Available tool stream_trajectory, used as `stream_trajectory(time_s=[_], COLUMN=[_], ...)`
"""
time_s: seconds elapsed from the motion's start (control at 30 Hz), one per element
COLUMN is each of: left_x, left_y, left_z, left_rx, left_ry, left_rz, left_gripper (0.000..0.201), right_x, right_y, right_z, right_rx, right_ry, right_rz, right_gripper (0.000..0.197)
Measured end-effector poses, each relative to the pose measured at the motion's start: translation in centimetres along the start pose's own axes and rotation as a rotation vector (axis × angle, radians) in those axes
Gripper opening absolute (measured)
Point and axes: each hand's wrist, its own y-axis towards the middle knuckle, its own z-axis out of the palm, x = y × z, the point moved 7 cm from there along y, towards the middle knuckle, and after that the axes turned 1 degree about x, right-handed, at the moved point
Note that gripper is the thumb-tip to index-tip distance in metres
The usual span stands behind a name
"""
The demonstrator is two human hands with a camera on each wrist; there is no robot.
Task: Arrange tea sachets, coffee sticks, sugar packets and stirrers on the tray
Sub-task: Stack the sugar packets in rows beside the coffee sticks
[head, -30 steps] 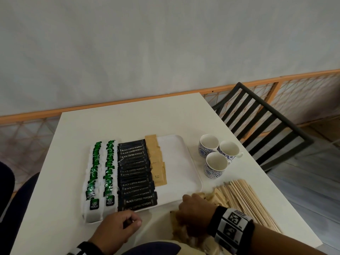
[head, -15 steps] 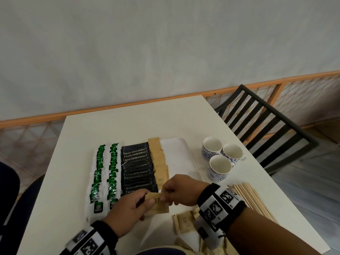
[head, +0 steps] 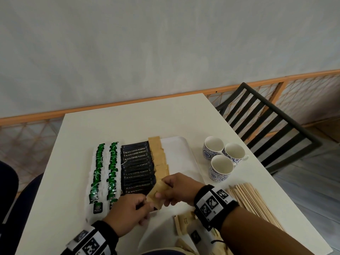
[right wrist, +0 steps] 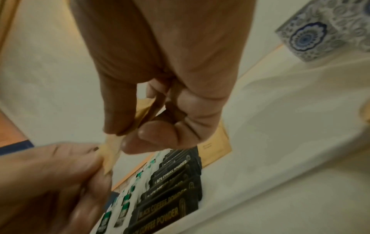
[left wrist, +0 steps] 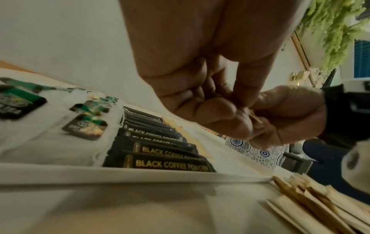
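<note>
Now sugar packet (head: pixel 157 194) pinched between left hand (head: pixel 127 212), right hand (head: pixel 179 189).

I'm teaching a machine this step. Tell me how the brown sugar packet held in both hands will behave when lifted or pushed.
The sugar packet looks thin and flat, so it is probably light and somewhat floppy. The left hand and the right hand each pinch an edge, which suggests one grip might let it sag. Lying flat it should slide, not roll, like the overlapping row on the tray.
</note>
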Motion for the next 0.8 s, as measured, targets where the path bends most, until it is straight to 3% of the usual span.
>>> stream_trajectory(time_s=[0.07,0.13,0.23,0.5,0.8], left_x=[0.5,1.0,1.6,2.1,3.0], left_y=[-0.2,-0.5,-0.8,-1.0,-1.3], left_z=[0.2,0.2,0.0,-0.5,-0.6], left_rx=[0.008,0.003,0.003,-0.023,-0.030], left_ry=[0.058,0.063,0.053,0.064,0.076], left_rz=[-0.013,-0.031,-0.051,-0.046,-0.070], left_gripper=[0.020,0.019,0.017,0.017,0.017], right_x=[-0.4,-0.8,-1.4,-1.2,-0.2], right_y=[0.6,1.3,2.5,5.3,4.9], right_z=[-1.4,-3.2,-4.0,-3.6,-3.6], right_rx=[-0.078,-0.143,-0.134,-0.192,-0.268], right_ry=[-0.139,-0.515,-0.842,-0.843,-0.763], right_rz=[0.065,0.130,0.183,0.160,0.111], right_gripper=[0.013,0.015,0.030,0.039,0.049])
